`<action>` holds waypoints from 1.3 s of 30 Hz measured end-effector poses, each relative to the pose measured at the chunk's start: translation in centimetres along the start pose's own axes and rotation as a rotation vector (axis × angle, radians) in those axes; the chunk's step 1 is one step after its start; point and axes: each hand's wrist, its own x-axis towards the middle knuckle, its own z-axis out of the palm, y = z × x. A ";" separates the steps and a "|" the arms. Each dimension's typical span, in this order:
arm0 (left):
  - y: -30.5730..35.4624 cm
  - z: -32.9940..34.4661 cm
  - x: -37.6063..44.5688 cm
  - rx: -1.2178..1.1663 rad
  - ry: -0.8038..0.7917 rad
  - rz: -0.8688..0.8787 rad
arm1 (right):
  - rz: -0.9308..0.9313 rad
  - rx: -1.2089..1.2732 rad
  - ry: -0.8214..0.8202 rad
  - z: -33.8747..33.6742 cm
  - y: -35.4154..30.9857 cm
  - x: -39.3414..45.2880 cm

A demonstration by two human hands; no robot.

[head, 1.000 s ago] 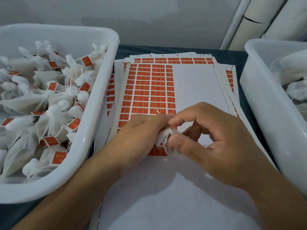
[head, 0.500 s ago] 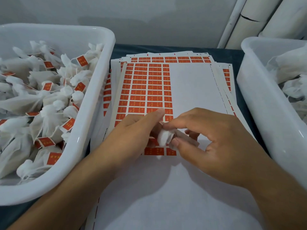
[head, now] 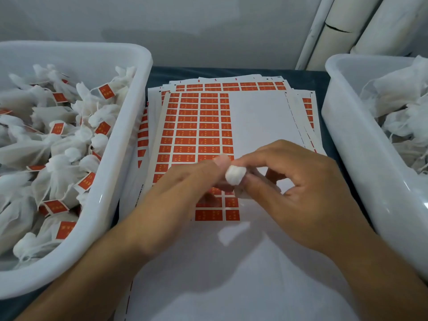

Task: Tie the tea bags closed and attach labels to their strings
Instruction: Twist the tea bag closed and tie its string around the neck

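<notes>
Plain pale grey wall (head: 185, 24) across the far side, white pipes (head: 347, 31) leaning in the far right corner, dark blue-grey tabletop (head: 231, 72) beneath, soft, even, dim indoor light

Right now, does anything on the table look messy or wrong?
Nothing is spilled or broken. The only untidy thing is the stack of label sheets: the sheets are fanned out, with edges poking out behind and to both sides. The top sheet has its right columns already peeled. Both hands pinch a small white tea bag over it.
</notes>
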 end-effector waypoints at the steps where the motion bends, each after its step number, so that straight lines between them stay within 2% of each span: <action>1: 0.1 0.0 -0.5 0.064 -0.043 0.132 | 0.025 0.043 0.024 0.1 -0.1 0.0; 3: 0.5 0.0 -0.4 0.078 -0.005 0.284 | 0.086 0.154 0.057 0.2 -0.4 0.0; 6: -0.5 0.2 -0.4 0.069 0.155 0.346 | 0.189 0.330 0.062 0.4 -0.8 0.0; 11: -0.2 0.8 -0.3 0.034 0.273 0.426 | 0.273 0.519 -0.009 0.2 -0.8 0.3; 14: 0.2 1.0 -0.5 -0.020 0.348 0.442 | 0.321 0.624 -0.062 0.2 -0.4 0.3; 20: 0.2 0.8 -0.6 0.043 0.438 0.450 | 0.482 0.881 -0.172 0.3 0.2 0.3; 26: 0.3 0.9 -0.6 0.039 0.425 0.403 | 0.639 1.232 -0.303 0.2 0.0 0.5; 31: 0.2 1.1 -0.6 0.077 0.411 0.382 | 0.673 1.316 -0.350 0.1 -0.1 0.5; 39: -0.4 1.3 -0.5 0.304 0.565 0.447 | 0.714 1.239 -0.221 0.9 -0.1 0.5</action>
